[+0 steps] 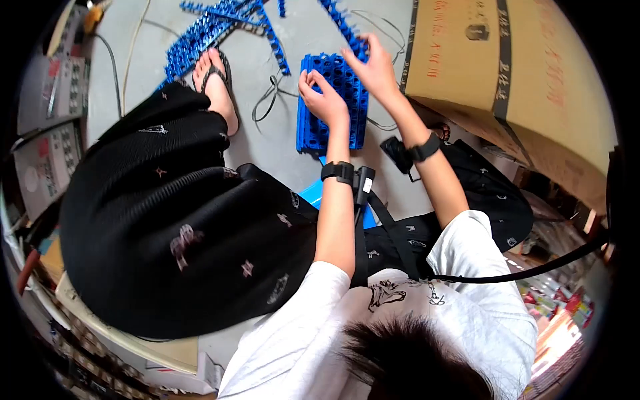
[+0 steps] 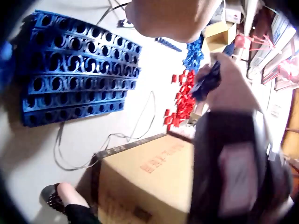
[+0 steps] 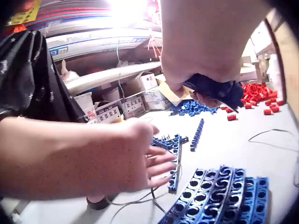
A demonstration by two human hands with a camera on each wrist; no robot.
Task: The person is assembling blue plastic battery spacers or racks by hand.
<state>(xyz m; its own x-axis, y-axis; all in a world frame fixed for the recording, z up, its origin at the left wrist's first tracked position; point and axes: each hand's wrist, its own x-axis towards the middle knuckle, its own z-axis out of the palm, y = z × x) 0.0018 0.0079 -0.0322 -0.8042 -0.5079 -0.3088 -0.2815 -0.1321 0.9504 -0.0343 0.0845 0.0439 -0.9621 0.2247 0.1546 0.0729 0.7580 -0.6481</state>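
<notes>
My right hand (image 1: 375, 69) grips a blue plastic strip (image 1: 343, 27) that runs forward from its fingers; in the right wrist view the strip (image 3: 215, 88) shows dark and end-on. My left hand (image 1: 325, 99) hovers over a block of blue perforated strips (image 1: 312, 133), its fingers loosely bent and holding nothing. From the right wrist, that same left hand (image 3: 140, 161) shows spread, straightened fingers beside the block. In the left wrist view the block (image 2: 79, 70) lies on the floor as several rows of round holes set side by side.
More blue strips (image 1: 207, 30) lie loosely piled by a sandalled foot (image 1: 217, 87). A large cardboard box (image 1: 460, 67) stands at the right. Red pieces (image 3: 257, 95) and small blue pieces (image 3: 191, 108) lie in heaps farther off. A thin cable (image 2: 110, 140) curls on the floor.
</notes>
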